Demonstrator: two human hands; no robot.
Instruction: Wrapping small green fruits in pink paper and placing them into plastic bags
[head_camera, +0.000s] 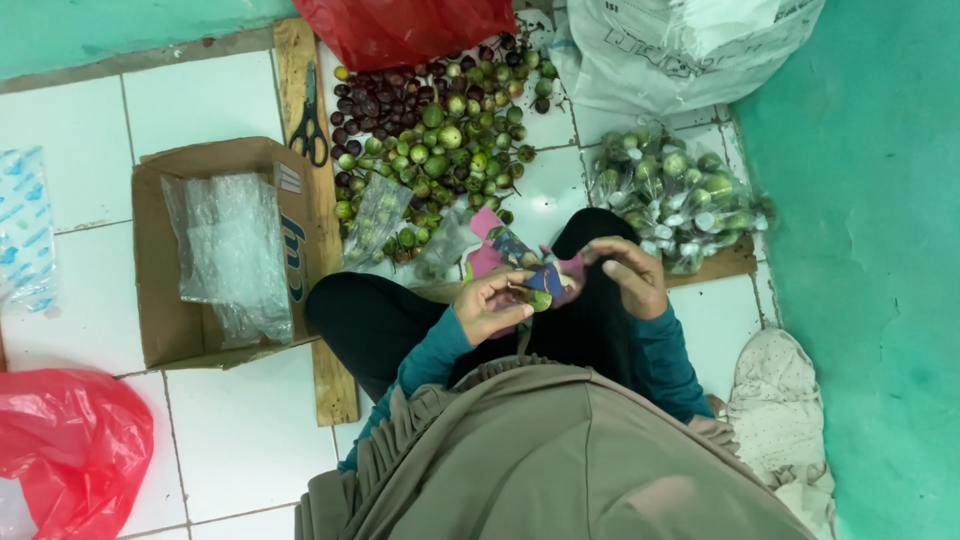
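1. While both hands worked at the lap, the left hand (490, 305) gripped a pink label (505, 255) and a small green fruit (540, 298); the right hand (632, 275) pinched the label's far edge.
2. Progress: bagged fruit (680, 195) lay beyond the right hand; a loose pile (440, 130) beyond the left remained, seemingly most of it.
3. Label's long axis ran away from the body, tilted left.

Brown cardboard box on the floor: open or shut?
Open: the brown cardboard box has its flaps spread, with clear plastic bags visible inside.
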